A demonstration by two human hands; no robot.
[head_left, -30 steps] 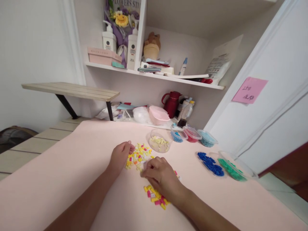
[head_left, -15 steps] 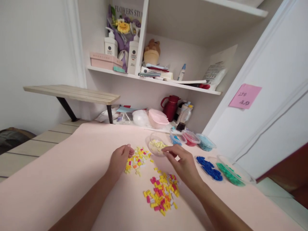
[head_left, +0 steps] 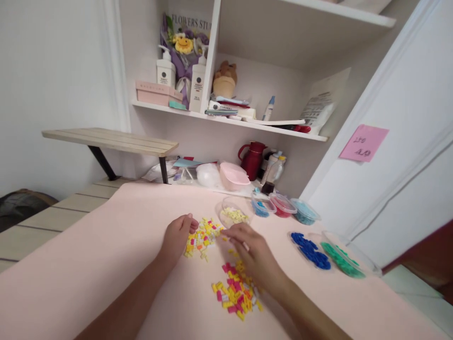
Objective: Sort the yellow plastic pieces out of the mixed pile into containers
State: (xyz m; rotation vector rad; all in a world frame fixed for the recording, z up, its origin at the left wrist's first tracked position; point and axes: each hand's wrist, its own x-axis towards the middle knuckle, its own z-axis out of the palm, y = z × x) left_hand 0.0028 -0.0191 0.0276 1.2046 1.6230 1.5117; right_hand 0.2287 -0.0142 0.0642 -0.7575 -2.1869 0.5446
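My left hand (head_left: 179, 234) rests at the left edge of a pile of small toy bricks (head_left: 203, 238), mostly yellow with some pink, orange and white. Its fingers are curled in, and whatever they may hold is hidden. My right hand (head_left: 253, 248) reaches over the pile's right edge, thumb and forefinger a little apart, with no brick visible between them. Just beyond it stands a clear round bowl (head_left: 221, 218) with pale yellow pieces (head_left: 235, 215). Nearer to me lies a second pile of yellow, pink, orange and white bricks (head_left: 233, 295), partly covered by my right hand.
To the right are blue pieces (head_left: 311, 250) in a clear lid and green pieces (head_left: 341, 259) in a clear container. Behind stand tubs of blue (head_left: 262, 208), red (head_left: 282, 204) and light blue pieces (head_left: 305, 211). A red jug (head_left: 253, 160) and bottles stand under the shelf.
My right hand has moved left and nearer, from the rim of the clear bowl to the right edge of the far brick pile. My left hand has stayed beside that pile.
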